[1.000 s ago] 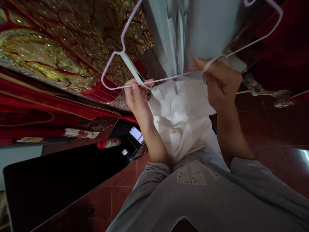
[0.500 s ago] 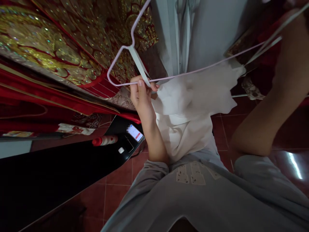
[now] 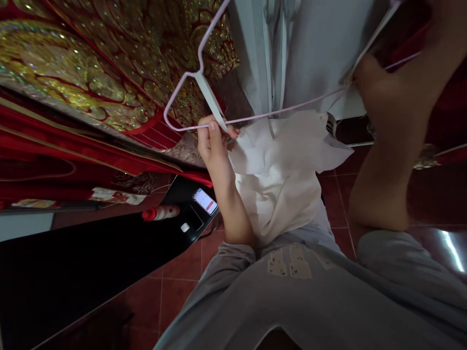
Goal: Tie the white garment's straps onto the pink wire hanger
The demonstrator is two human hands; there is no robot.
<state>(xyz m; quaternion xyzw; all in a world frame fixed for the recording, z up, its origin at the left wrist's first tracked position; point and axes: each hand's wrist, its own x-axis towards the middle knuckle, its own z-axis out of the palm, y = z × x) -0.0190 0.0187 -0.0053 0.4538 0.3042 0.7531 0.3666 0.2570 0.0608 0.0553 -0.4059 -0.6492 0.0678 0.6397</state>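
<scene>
My left hand (image 3: 215,138) is closed on the bottom bar of a pale pink clothes hanger (image 3: 182,78), where a white strap (image 3: 211,99) loops round the bar. From it hangs a thin white garment (image 3: 280,150), its folds spreading down in front of me. Farther right, my right hand (image 3: 383,90) is at the same bar, dim and slightly blurred. Its thumb and fingers seem pinched on another white strap (image 3: 377,34), which runs up towards the hanger's right end. The exact grip of those fingertips is partly hidden.
Red and gold sequined clothes (image 3: 127,63) hang on the left, pale grey fabric (image 3: 321,43) ahead. A black table (image 3: 91,262) at lower left bears a lit phone (image 3: 206,201), a red-capped bottle (image 3: 160,213) and a small white case (image 3: 185,227). The floor is red tile (image 3: 182,262).
My right hand has come down and left from the upper right edge to the hanger's bar. The garment's right side has shifted left and lower. My left hand keeps its hold.
</scene>
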